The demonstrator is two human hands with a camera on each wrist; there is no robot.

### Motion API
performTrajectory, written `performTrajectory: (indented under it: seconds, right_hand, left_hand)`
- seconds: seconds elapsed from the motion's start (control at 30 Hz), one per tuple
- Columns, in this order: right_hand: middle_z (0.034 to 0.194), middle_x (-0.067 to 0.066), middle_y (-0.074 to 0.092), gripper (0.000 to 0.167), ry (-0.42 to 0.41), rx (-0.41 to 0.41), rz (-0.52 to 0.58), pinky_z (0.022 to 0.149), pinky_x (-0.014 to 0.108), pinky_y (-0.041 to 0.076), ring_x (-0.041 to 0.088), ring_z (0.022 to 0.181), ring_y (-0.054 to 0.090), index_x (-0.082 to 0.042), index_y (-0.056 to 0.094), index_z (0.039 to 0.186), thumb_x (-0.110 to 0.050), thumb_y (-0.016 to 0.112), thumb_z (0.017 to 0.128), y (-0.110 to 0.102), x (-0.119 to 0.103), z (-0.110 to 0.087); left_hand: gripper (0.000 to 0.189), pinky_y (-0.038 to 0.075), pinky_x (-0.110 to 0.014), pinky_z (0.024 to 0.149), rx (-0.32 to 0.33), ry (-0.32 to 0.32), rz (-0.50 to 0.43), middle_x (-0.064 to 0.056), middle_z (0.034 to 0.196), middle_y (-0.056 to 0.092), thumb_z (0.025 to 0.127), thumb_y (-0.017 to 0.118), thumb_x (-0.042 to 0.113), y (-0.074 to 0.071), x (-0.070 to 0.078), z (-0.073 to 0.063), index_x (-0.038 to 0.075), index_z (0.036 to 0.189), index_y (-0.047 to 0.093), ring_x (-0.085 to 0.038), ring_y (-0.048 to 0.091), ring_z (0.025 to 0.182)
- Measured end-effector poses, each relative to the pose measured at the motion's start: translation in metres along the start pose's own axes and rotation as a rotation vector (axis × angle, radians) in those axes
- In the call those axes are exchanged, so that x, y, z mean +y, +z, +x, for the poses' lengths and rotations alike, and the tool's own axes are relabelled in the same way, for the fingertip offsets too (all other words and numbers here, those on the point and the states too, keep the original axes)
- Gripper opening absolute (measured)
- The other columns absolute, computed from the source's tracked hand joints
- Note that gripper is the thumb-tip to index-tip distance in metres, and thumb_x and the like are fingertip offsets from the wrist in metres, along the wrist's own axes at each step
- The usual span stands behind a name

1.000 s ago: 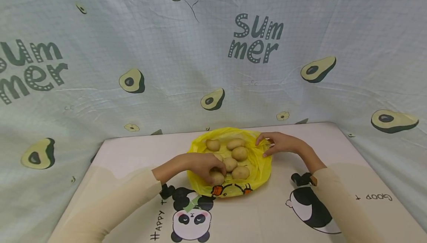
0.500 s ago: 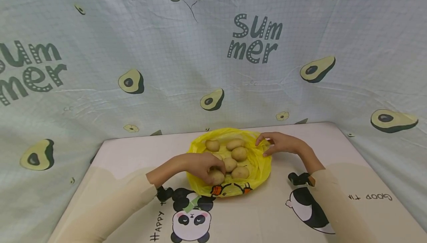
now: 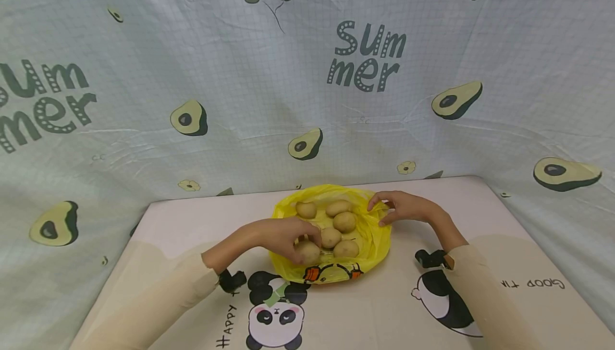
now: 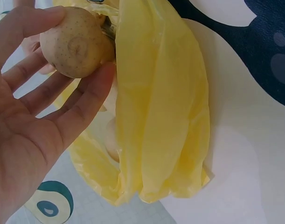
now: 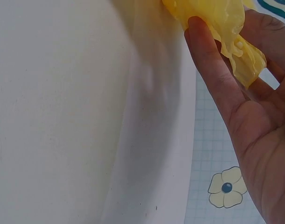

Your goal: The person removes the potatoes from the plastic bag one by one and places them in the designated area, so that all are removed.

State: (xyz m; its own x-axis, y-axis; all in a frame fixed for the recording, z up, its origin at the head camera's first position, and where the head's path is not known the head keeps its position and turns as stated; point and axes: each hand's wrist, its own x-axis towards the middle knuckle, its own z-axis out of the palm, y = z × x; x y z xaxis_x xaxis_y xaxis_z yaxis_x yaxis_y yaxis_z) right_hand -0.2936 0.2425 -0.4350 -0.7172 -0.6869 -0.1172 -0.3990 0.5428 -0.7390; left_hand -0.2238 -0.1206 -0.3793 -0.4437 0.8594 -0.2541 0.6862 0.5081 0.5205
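A yellow plastic bag (image 3: 379,240) lies with its mouth spread wide at the back middle of the table, and several potatoes (image 3: 345,222) rest inside. Over its left side, my left hand (image 3: 281,236) holds a potato (image 4: 77,44) between thumb and fingertips, close above the bag's near rim. The palm faces the camera in the left wrist view. At the bag's right rim, my right hand (image 3: 408,205) pinches the plastic; a crumpled yellow edge (image 5: 247,58) sits between its thumb and fingers.
The pale table (image 3: 375,318) carries printed pandas (image 3: 276,323) and lettering. Right behind its far edge hangs a light curtain (image 3: 240,83) with avocado prints. Black wrist straps (image 3: 232,281) show near both cuffs.
My left hand has shifted slightly left with its potato, opening a small gap to the neighbouring potatoes. My right hand stays at the bag's rim.
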Motion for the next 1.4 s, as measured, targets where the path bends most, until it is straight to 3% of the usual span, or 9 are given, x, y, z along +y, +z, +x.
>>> performTrajectory:
  seconds: [0.27, 0.53, 0.67, 0.83, 0.97, 1.1, 1.4]
  right_hand:
    - [0.132, 0.006, 0.061, 0.036, -0.006, 0.002, -0.015, 0.109, 0.065, 0.036, 0.03, 0.127, 0.05, -0.017, 0.067, 0.119, -0.022, 0.08, 0.087, -0.001, 0.0, 0.0]
    - [0.132, 0.008, 0.061, 0.037, 0.001, 0.004, -0.002, 0.108, 0.065, 0.035, 0.032, 0.126, 0.049, -0.015, 0.066, 0.12, -0.02, 0.08, 0.087, 0.0, -0.001, -0.001]
    - [0.133, 0.008, 0.06, 0.037, 0.016, 0.006, -0.001, 0.109, 0.065, 0.035, 0.03, 0.126, 0.049, -0.016, 0.066, 0.121, -0.021, 0.08, 0.087, 0.002, 0.0, -0.001]
    - [0.133, 0.007, 0.061, 0.037, 0.006, 0.003, 0.003, 0.109, 0.065, 0.036, 0.029, 0.126, 0.049, -0.017, 0.066, 0.121, -0.022, 0.08, 0.087, 0.002, 0.001, -0.001]
    - [0.133, 0.007, 0.061, 0.038, -0.009, -0.001, -0.004, 0.109, 0.065, 0.037, 0.029, 0.126, 0.049, -0.017, 0.066, 0.121, -0.023, 0.08, 0.087, 0.002, 0.001, -0.001]
    - [0.133, 0.007, 0.06, 0.038, -0.005, -0.003, -0.006, 0.109, 0.065, 0.036, 0.029, 0.126, 0.05, -0.017, 0.066, 0.121, -0.023, 0.08, 0.087, 0.001, 0.001, -0.002]
    - [0.134, 0.007, 0.06, 0.037, -0.012, 0.004, 0.008, 0.109, 0.065, 0.036, 0.03, 0.126, 0.049, -0.016, 0.065, 0.122, -0.022, 0.079, 0.088, 0.002, 0.002, -0.001]
  left_hand:
    - [0.04, 0.048, -0.025, 0.087, 0.073, -0.009, -0.001, 0.008, 0.109, 0.059, 0.081, 0.08, 0.014, 0.0, 0.001, -0.003, 0.019, 0.115, 0.06, -0.011, 0.052, 0.098]
    - [0.04, 0.049, -0.028, 0.087, 0.203, -0.005, -0.063, 0.009, 0.113, 0.061, 0.082, 0.073, 0.015, 0.009, -0.004, -0.001, 0.019, 0.12, 0.064, -0.012, 0.054, 0.1]
    - [0.043, 0.048, -0.029, 0.089, 0.255, -0.007, -0.162, 0.007, 0.116, 0.061, 0.084, 0.066, 0.014, 0.013, -0.004, -0.002, 0.018, 0.127, 0.065, -0.013, 0.054, 0.102]
    - [0.047, 0.05, -0.032, 0.088, 0.26, -0.003, -0.388, 0.002, 0.12, 0.06, 0.09, 0.059, 0.011, 0.016, -0.004, -0.003, 0.014, 0.136, 0.062, -0.016, 0.058, 0.1]
    - [0.043, 0.052, -0.033, 0.088, 0.27, -0.025, -0.492, 0.003, 0.124, 0.06, 0.094, 0.071, 0.02, 0.017, -0.002, -0.005, 0.017, 0.136, 0.062, -0.019, 0.059, 0.104]
    - [0.049, 0.052, -0.034, 0.09, 0.298, -0.021, -0.492, 0.006, 0.125, 0.063, 0.087, 0.083, 0.027, 0.017, -0.001, -0.004, 0.019, 0.132, 0.066, -0.019, 0.056, 0.111]
    - [0.046, 0.053, -0.03, 0.083, 0.357, 0.001, -0.427, 0.01, 0.117, 0.068, 0.083, 0.086, 0.026, 0.019, 0.002, -0.008, 0.014, 0.126, 0.072, -0.016, 0.059, 0.102]
